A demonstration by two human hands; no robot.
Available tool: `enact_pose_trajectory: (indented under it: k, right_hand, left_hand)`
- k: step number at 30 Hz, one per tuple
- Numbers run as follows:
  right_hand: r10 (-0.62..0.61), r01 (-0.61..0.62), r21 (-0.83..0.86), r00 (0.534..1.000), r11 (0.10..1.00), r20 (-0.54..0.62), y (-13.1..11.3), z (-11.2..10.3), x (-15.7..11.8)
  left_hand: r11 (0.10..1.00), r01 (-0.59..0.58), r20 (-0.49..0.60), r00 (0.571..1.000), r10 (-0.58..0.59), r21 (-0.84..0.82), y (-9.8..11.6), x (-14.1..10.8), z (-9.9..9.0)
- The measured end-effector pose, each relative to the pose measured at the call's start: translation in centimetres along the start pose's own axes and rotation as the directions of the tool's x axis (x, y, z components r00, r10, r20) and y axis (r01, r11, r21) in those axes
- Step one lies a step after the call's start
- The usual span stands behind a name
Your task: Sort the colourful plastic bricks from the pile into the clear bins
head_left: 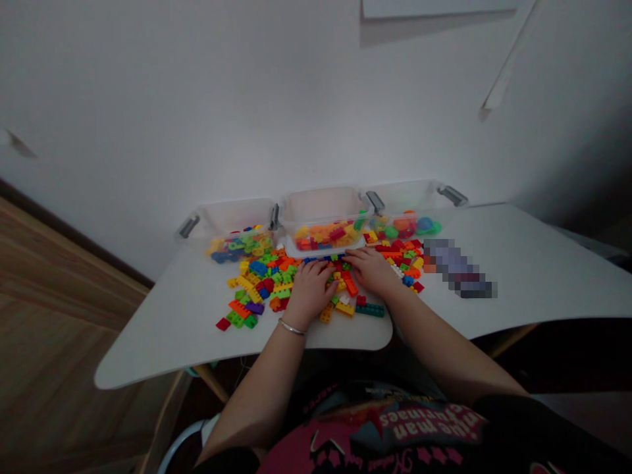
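Observation:
Many colourful toy building bricks lie in a loose pile on the white table. My left hand rests palm down on the middle of the pile, its fingers spread forward over the bricks and its thumb apart. Just to the right, my right hand reaches in with its fingers stretched out to the left, the tips touching bricks near the front of the middle bin. No brick shows in either hand, though the undersides of the fingers are hidden. A teal long brick lies below my right hand, and a yellow brick is between the two wrists.
Three clear plastic bins stand against the wall: a left bin with mixed pieces, a middle bin with yellow, orange and red ones, and a right bin with rounder pieces. A pixelated object lies on the white table.

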State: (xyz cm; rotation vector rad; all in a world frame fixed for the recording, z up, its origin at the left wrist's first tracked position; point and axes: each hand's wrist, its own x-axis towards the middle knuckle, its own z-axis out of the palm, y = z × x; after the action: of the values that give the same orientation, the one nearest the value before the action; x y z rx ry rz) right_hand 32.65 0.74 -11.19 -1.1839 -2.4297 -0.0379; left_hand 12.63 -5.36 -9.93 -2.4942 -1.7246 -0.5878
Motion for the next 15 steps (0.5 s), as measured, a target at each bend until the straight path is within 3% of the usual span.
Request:
enact_pose_trajectory:
  k: [15]
  right_hand:
    - [0.201,-0.204,-0.138,0.979,0.969,-0.037,-0.9,-1.0,-0.2]
  left_hand:
    - [1.0,0.002,-0.003,1.0,-0.002,0.004,0.1,-0.1,-0.1]
